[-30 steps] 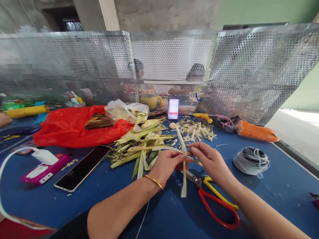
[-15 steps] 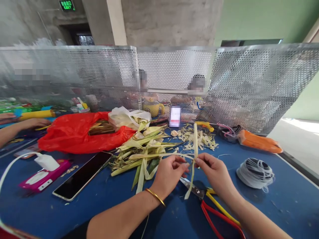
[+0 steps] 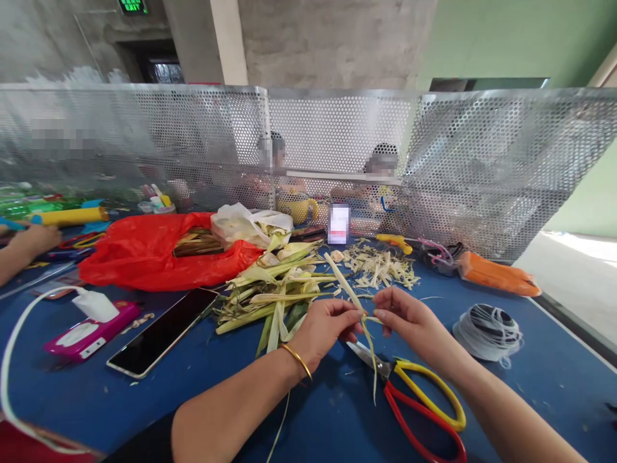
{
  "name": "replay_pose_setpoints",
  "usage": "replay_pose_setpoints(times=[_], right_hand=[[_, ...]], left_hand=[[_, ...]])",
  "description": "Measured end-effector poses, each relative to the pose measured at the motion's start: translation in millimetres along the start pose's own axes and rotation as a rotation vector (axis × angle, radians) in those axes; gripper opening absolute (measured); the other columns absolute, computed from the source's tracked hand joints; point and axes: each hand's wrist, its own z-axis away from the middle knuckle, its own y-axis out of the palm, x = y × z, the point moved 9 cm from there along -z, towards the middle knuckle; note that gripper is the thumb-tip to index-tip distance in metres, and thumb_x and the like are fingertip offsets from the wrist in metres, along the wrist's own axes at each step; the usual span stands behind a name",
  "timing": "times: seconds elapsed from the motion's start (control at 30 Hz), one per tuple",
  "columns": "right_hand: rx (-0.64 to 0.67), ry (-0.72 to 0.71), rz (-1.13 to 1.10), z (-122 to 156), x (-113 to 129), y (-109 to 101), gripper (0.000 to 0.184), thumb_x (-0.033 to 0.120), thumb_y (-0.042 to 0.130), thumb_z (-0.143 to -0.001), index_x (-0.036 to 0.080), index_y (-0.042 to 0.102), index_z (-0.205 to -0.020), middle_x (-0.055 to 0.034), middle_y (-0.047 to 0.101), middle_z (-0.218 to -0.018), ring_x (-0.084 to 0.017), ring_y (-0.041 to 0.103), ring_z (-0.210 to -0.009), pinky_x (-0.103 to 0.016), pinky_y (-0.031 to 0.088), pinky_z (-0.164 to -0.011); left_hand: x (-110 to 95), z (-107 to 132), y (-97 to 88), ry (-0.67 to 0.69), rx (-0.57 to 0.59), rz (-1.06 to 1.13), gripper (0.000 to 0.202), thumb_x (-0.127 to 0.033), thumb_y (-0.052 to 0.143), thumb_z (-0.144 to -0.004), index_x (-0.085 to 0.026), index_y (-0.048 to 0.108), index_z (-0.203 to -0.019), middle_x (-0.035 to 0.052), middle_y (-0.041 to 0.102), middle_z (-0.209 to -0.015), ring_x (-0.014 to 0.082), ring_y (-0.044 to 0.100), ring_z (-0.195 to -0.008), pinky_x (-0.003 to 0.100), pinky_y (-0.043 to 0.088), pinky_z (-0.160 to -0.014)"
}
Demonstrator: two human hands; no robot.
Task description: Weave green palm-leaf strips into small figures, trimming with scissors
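My left hand (image 3: 324, 331), a gold bangle on its wrist, pinches a pale palm-leaf strip (image 3: 346, 284) at its middle. My right hand (image 3: 409, 321) is closed on the same strip just to the right, fingertips almost touching the left ones. The strip rises up and to the left from the pinch, and a thin tail hangs down toward the blue table (image 3: 308, 418). Red-and-yellow scissors (image 3: 424, 405) lie on the table directly under my hands. A pile of green and pale leaves (image 3: 272, 289) lies just beyond my left hand.
A red plastic bag (image 3: 144, 254) with leaves, a dark phone (image 3: 161, 331), a pink phone (image 3: 89, 328) on a white cable, leaf trimmings (image 3: 380, 265), a white thread coil (image 3: 488, 328) and an orange object (image 3: 499, 273) lie around. A perforated metal screen (image 3: 482, 161) backs the table; a co-worker's hand (image 3: 29, 241) is at left.
The strip's upper end has swung from upright to leaning left, and its lower tail now looks thinner. My hands stayed close together at the pinch point. The view dipped slightly.
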Motion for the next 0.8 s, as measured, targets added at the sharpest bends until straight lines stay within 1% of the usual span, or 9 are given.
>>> replay_pose_setpoints(times=[0.07,0.13,0.2,0.27,0.43,0.5,0.6,0.7,0.8], right_hand=[[0.017,-0.024,0.146,0.6,1.6,-4.2,0.018,0.038,0.057,-0.082,0.020,0.057,-0.082,0.0029,0.055,-0.069,-0.012,0.050,-0.060,-0.024,0.041,-0.055],[0.006,-0.070,0.284,2.2,6.1,-6.7,0.018,0.034,0.055,-0.084,0.020,0.058,-0.074,0.0037,0.054,-0.064,-0.012,0.047,-0.060,-0.023,0.038,-0.055],[-0.008,-0.121,0.345,4.1,11.8,-5.5,0.019,0.032,0.053,-0.086,0.020,0.059,-0.073,0.0035,0.055,-0.064,-0.012,0.047,-0.060,-0.024,0.038,-0.056],[-0.020,-0.175,0.375,6.0,18.6,-2.9,0.018,0.030,0.052,-0.088,0.021,0.060,-0.075,0.0020,0.059,-0.068,-0.013,0.052,-0.063,-0.024,0.040,-0.058],[-0.332,-0.414,0.615,19.7,54.1,-18.8,0.019,0.031,0.051,-0.090,0.021,0.065,-0.082,-0.0063,0.066,-0.088,-0.020,0.059,-0.084,-0.032,0.041,-0.076],[-0.274,-0.430,0.695,20.1,56.2,-10.2,0.022,0.034,0.052,-0.091,0.021,0.065,-0.080,-0.0054,0.066,-0.084,-0.019,0.059,-0.080,-0.031,0.040,-0.075],[-0.052,-0.309,0.752,15.4,37.4,14.7,0.027,0.036,0.047,-0.093,0.022,0.060,-0.074,-0.0006,0.063,-0.067,-0.016,0.057,-0.064,-0.027,0.037,-0.062],[0.000,-0.221,0.809,16.5,22.3,31.1,0.033,0.033,0.038,-0.096,0.022,0.054,-0.069,0.0011,0.057,-0.058,-0.014,0.052,-0.054,-0.025,0.031,-0.053],[0.049,-0.234,0.820,21.3,21.0,44.3,0.036,0.032,0.037,-0.096,0.022,0.053,-0.066,0.0009,0.056,-0.056,-0.013,0.049,-0.051,-0.024,0.028,-0.051]], left_hand=[[5.5,1.0,0.8,-0.078,0.011,0.071,0.025,-0.040,0.069,-0.072,-0.015,0.065,-0.074,0.0015,0.065,-0.066,0.0103,0.057,-0.053,0.021,0.044,-0.052],[8.2,3.8,5.7,-0.139,0.070,0.093,0.033,-0.047,0.065,-0.074,-0.015,0.065,-0.077,0.0033,0.067,-0.072,0.0110,0.059,-0.053,0.020,0.040,-0.045],[8.5,6.3,8.6,-0.159,0.106,0.070,0.036,-0.050,0.065,-0.074,-0.014,0.065,-0.078,0.0038,0.068,-0.074,0.0100,0.058,-0.050,0.018,0.033,-0.039],[7.9,6.6,8.1,-0.148,0.102,0.042,0.035,-0.047,0.070,-0.070,-0.013,0.066,-0.075,0.0039,0.068,-0.073,0.0079,0.056,-0.046,0.017,0.029,-0.036],[8.2,0.2,-2.5,-0.102,-0.009,0.146,0.030,-0.040,0.074,-0.068,-0.011,0.067,-0.073,0.0068,0.070,-0.076,0.0065,0.055,-0.045,0.017,0.030,-0.037],[8.7,-1.9,-6.6,-0.100,-0.045,0.223,0.028,-0.038,0.074,-0.068,-0.012,0.067,-0.076,0.0077,0.071,-0.079,0.0065,0.056,-0.045,0.017,0.030,-0.037],[9.7,-1.9,-9.5,-0.126,-0.074,0.313,0.027,-0.035,0.075,-0.069,-0.012,0.069,-0.079,0.0089,0.072,-0.086,0.0063,0.057,-0.048,0.016,0.031,-0.038],[11.0,0.3,-10.8,-0.154,-0.103,0.364,0.023,-0.029,0.076,-0.067,-0.012,0.069,-0.081,0.0078,0.072,-0.087,0.0060,0.058,-0.050,0.015,0.033,-0.041],[14.7,1.5,-14.1,-0.183,-0.161,0.395,0.022,-0.023,0.076,-0.066,-0.014,0.069,-0.084,0.0060,0.072,-0.080,0.0057,0.055,-0.048,0.015,0.032,-0.040]])
